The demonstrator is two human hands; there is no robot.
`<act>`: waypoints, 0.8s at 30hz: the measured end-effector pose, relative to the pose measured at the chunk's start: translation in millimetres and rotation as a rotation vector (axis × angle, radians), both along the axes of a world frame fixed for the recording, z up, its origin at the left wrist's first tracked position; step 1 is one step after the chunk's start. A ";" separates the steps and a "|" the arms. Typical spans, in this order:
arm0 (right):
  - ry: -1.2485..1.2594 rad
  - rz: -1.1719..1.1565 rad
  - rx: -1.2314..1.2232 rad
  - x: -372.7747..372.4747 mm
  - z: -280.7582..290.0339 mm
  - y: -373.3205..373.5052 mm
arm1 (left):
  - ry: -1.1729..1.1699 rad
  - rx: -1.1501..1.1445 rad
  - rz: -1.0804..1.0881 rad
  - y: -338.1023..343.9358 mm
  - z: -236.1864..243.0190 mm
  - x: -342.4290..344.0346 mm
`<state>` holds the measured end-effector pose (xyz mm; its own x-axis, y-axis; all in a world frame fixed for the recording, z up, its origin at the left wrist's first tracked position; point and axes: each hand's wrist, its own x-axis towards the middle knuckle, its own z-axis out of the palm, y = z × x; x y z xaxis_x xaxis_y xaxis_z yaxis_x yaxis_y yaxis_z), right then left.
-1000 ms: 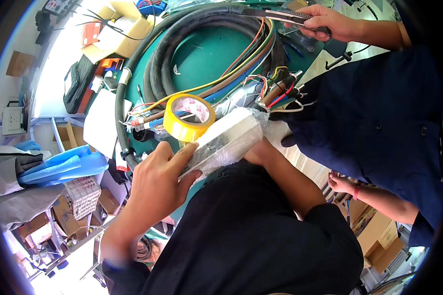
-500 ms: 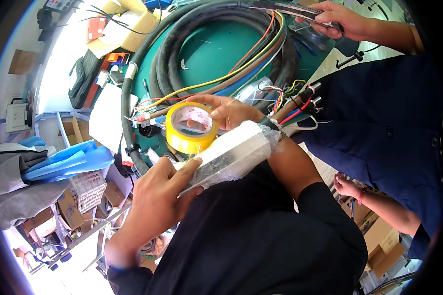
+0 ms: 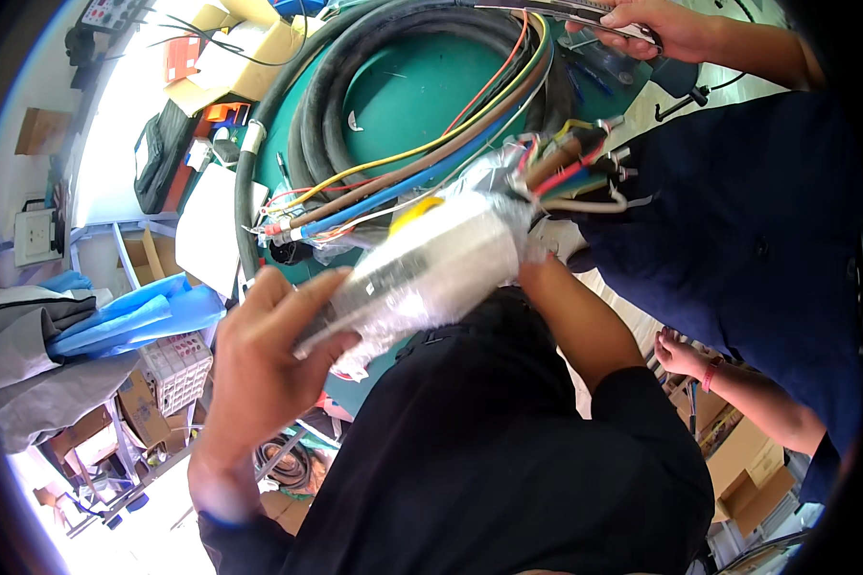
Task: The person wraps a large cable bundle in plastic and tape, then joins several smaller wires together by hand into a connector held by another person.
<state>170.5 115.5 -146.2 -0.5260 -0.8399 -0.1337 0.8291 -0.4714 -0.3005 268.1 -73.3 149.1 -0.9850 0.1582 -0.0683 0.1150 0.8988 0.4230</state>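
My left hand [image 3: 268, 359] is closed on the near left end of a cable bundle [image 3: 441, 264] wrapped in white padding and clear plastic. Brown, red and other wires [image 3: 571, 172] stick out of the bundle's far right end. From the right my bare forearm [image 3: 585, 321] reaches in behind the bundle, which hides my right hand's fingers. A strip of the yellow tape roll [image 3: 414, 215] shows above the bundle's upper edge; the rest of the roll is hidden. Motion blurs the bundle and the wire ends.
Thick black cable [image 3: 331, 105] lies coiled on the green table [image 3: 417, 91]. At the right stands a co-worker in dark blue [image 3: 729, 211], holding a utility knife [image 3: 585, 13] in one hand [image 3: 657, 27]. An open cardboard box [image 3: 244, 62] sits at the back left.
The wrapped bundle has swung up and tilted, covering my right hand and most of the tape roll. My left hand has moved left and slightly down with it. The wire ends have shifted upward.
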 end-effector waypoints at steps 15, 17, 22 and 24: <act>0.221 -0.203 0.537 97.8 113.5 73.8 | 0.028 -0.075 -0.051 21.0 -47.5 -38.1; 0.195 -0.182 0.545 81.6 123.3 76.9 | 0.049 -0.102 -0.089 22.5 -57.0 -37.0; 0.113 -0.093 0.289 70.0 117.6 94.3 | 0.090 -0.110 -0.132 18.9 -53.1 -18.8; 0.142 -0.062 0.107 75.3 118.0 94.9 | 0.087 -0.083 -0.114 15.1 -50.9 -13.0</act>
<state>245.8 210.3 -28.2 -0.5961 -0.7904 -0.1408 0.7451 -0.4793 -0.4638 255.1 -58.2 98.2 -0.9638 0.2665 -0.0007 0.2512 0.9094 0.3315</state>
